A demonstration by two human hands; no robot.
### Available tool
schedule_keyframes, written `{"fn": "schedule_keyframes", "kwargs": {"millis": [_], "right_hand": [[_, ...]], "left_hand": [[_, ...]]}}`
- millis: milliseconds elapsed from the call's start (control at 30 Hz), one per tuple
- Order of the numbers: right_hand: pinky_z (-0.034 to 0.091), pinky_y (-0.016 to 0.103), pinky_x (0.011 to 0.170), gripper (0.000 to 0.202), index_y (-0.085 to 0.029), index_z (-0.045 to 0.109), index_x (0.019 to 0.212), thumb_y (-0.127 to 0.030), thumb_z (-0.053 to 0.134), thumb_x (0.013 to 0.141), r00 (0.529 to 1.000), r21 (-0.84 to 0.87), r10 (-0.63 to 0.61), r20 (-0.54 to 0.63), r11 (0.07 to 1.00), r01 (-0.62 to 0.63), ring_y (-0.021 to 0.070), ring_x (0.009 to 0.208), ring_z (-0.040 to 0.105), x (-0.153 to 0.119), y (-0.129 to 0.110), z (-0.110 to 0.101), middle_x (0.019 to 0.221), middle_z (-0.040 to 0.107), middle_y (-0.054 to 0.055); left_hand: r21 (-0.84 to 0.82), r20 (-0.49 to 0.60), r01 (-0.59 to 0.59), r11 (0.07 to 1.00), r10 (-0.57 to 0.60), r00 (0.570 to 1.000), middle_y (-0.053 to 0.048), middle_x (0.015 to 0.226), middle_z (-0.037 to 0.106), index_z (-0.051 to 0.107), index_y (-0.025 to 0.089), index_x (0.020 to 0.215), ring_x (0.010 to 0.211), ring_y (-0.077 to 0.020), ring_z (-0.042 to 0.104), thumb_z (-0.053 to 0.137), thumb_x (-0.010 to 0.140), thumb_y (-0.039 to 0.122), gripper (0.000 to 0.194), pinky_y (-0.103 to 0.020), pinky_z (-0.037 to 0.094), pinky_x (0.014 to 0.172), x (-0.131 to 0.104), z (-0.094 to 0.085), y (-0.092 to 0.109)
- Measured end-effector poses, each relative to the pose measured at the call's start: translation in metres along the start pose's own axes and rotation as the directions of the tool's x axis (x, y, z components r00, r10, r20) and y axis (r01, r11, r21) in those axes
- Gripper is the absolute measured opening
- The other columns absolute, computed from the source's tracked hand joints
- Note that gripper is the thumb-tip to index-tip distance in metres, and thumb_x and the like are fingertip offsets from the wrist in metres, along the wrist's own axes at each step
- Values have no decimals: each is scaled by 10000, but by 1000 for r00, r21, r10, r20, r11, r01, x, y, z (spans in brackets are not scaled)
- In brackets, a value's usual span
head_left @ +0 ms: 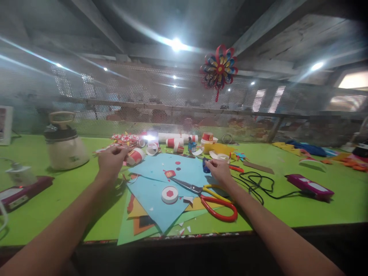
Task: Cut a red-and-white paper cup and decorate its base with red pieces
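Note:
My left hand [110, 163] is raised over the left side of the green table, its fingers pinched together beside a red-and-white paper cup [135, 156]. Whatever those fingers hold, if anything, is too small to make out. At the right edge of the blue paper [155, 166], my right hand [220, 171] has its fingers closed on a small dark-blue object [205, 165]. Scissors [195, 189] with one red and one yellow handle lie between my forearms, blades slightly apart. Below their tips rests a white disc [169, 194] with a red hexagon. A red paper cutout [169, 173] touches the blade tips.
A beige kettle-like jug [66, 149] stands at left, behind a purple power strip [28, 191]. Black cable [255, 184] coils right of my right hand, running to another power strip [310, 186]. Cups, a blue bottle [191, 145] and coloured paper line the back. A paper pinwheel [220, 69] hangs above.

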State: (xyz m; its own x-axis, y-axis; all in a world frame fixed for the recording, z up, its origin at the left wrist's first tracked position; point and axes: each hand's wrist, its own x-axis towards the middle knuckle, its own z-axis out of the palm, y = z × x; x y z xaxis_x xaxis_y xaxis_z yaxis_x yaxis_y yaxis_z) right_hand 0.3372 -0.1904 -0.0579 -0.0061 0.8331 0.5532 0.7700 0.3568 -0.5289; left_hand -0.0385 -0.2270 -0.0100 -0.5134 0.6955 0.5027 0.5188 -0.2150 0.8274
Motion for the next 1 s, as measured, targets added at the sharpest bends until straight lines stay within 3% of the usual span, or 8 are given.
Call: {"fn": "schedule_keyframes", "kwargs": {"millis": [100,167,300,433,533,633,833,1000], "right_hand": [[548,334,705,224,-160,613,1055,-324,550,915,1000,-11,26,-10,1000,-26,170,824,644,-1,-4,-3,1027,646,37],[549,326,688,228,-153,615,1045,-329,550,915,999,-26,42,-23,999,-43,167,805,646,2,-7,-8,1003,650,31],[549,316,663,235,-140,612,1036,-332,548,917,996,-93,71,-56,993,-76,158,773,647,23,-14,-28,968,652,26],[546,329,687,238,-140,610,1044,-332,546,918,995,-223,69,-67,971,-82,166,800,646,61,-23,-54,988,650,32],[539,360,737,249,-143,614,1054,-337,554,911,997,-349,69,-18,935,-71,192,864,642,95,-28,-65,1037,645,37],[530,375,774,240,-160,615,1074,-325,555,911,992,-458,86,89,888,-36,201,913,631,125,-30,-60,1101,632,47],[513,419,831,275,-174,574,1154,-296,567,907,933,-571,163,321,819,53,211,992,609,150,-21,-6,1190,591,78],[515,411,826,296,-169,565,1170,-295,575,903,892,-539,260,369,842,-23,214,995,609,149,-8,32,1191,587,85]], "left_hand": [[23,103,-163,986,159,982,19,517,585,593,199,594,500,-152,549,589,727,468,300,-259,411,508,-1,8,26],[42,206,-281,959,267,941,18,499,572,594,206,553,498,-155,535,589,730,444,297,-267,389,514,-3,15,43],[16,409,-501,865,451,793,4,562,594,613,228,635,526,-160,530,534,792,384,235,-285,383,537,-19,35,57],[-64,532,-668,742,591,606,-24,598,568,551,233,624,551,-167,496,477,832,316,235,-309,368,556,-44,53,45],[-122,586,-734,668,645,490,-49,615,576,553,232,645,568,-180,495,448,846,273,231,-313,358,534,-57,58,36],[-121,583,-836,535,720,376,-56,639,579,566,216,720,564,-170,487,408,887,222,230,-294,361,514,-63,56,33],[-121,641,-841,527,689,339,-29,711,537,536,182,775,610,-167,476,415,867,115,166,-288,346,530,-66,52,27],[-149,674,-786,600,643,364,-21,759,530,531,187,829,649,-173,462,484,824,116,86,-293,342,558,-66,53,20]]}}
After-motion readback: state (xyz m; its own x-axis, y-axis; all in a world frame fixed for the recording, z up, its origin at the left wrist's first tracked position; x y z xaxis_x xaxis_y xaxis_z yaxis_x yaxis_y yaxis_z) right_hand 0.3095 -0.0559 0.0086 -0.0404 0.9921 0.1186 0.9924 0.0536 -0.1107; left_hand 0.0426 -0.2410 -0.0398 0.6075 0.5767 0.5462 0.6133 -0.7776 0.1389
